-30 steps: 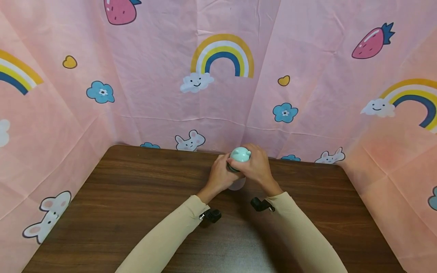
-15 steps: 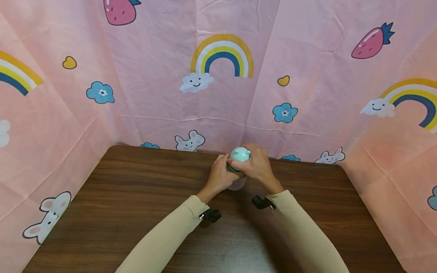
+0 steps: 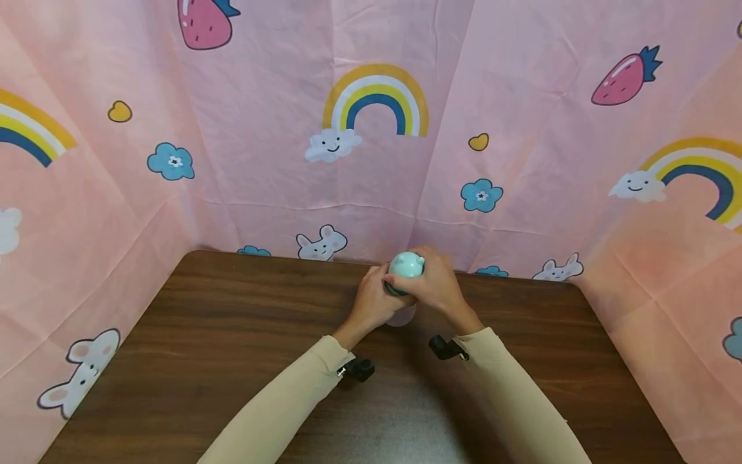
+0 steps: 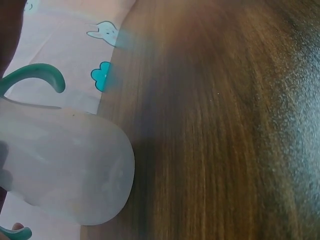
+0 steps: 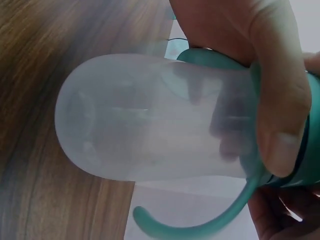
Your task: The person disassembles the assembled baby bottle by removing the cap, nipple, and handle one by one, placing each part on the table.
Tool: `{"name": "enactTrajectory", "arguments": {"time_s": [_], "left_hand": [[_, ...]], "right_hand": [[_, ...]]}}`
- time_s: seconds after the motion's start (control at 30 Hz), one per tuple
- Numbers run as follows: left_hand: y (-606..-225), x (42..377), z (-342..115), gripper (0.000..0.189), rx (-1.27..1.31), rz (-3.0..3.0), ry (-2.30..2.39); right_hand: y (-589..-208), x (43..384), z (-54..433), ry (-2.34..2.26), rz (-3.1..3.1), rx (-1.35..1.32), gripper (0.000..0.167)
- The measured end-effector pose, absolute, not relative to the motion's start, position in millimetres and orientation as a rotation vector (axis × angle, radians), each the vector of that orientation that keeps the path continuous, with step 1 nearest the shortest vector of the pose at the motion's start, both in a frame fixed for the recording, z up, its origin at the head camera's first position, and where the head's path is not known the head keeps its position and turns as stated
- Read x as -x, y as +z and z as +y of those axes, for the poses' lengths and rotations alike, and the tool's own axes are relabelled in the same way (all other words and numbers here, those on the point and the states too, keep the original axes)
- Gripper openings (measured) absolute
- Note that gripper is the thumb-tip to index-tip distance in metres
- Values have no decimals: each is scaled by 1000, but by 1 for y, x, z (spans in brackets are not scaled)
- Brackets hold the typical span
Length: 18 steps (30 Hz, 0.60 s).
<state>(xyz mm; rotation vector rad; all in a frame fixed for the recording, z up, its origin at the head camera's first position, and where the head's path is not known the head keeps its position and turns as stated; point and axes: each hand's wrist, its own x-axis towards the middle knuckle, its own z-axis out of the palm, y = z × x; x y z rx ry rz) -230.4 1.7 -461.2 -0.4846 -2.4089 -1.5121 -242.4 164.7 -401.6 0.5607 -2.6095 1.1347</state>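
A sippy-style baby bottle stands near the far table edge, held by both hands. Its frosted translucent body [image 5: 125, 120] and curved green side handles [image 5: 195, 227] show in the right wrist view, and its pale mint domed cap [image 3: 407, 264] in the head view. My left hand [image 3: 373, 299] grips the bottle's neck, the thumb across the green collar [image 5: 314, 130]. Higher up, my right hand [image 3: 437, 283] wraps the cap, thumb along its near side. The rounded bottom [image 4: 112, 170] is close over the tabletop. Most left-hand fingers are hidden behind the bottle in the head view.
A dark brown wooden table [image 3: 261, 335] spreads under the arms. Pink cloth [image 3: 261, 129] printed with rainbows, clouds and strawberries hangs behind it and along both sides. Black wrist cameras [image 3: 359, 370] sit at the beige sleeve cuffs.
The head view has tipped up a touch, so the scene sits slightly lower. Both hands keep their hold on the bottle, with no other clear movement.
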Motion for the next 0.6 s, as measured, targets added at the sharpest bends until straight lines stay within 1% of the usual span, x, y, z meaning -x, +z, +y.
{"name": "enactTrajectory", "arguments": {"time_s": [0.27,0.43,0.6], "left_hand": [[-462,230,1,66,492,-2409,-1488],[-462,229,1,65,477,-2424,-1438],[-460,229,2,67,439,-2454,-1427]], "right_hand": [[-405,234,167,1259,-2595,-546,65],[-409,230,173,1311,-2573,-542,78],[-414,227,180,1335,-2565,-547,78]]}}
